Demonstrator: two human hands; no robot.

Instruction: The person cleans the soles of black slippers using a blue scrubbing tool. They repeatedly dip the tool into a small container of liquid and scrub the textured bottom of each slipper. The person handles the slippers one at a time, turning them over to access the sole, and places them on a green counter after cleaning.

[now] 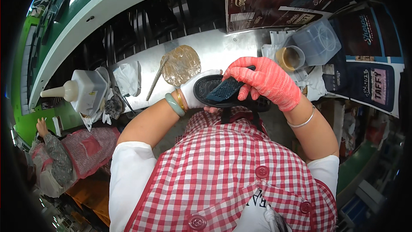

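Observation:
My left hand (192, 92), in a white glove, grips a black sandal or shoe sole (204, 87) from its left side, holding it above my lap at the bench edge. Over the sole lies a dark blue, mesh-textured piece (226, 91); whether it is loose or part of the shoe I cannot tell. My right hand (267, 80), in a coral knit glove, closes its fingers on the upper right end of that blue piece. The far end of the sole shows below the right fingers. The left fingertips are partly hidden under the sole.
On the metal bench (223, 45) lie a plastic-covered tan disc (182, 65) and a thin stick (157, 79). A white nozzle bottle (88, 91) stands left. A cup (290, 58), clear container (318, 42) and printed boxes (274, 2) are right. Another person (64, 159) works far left.

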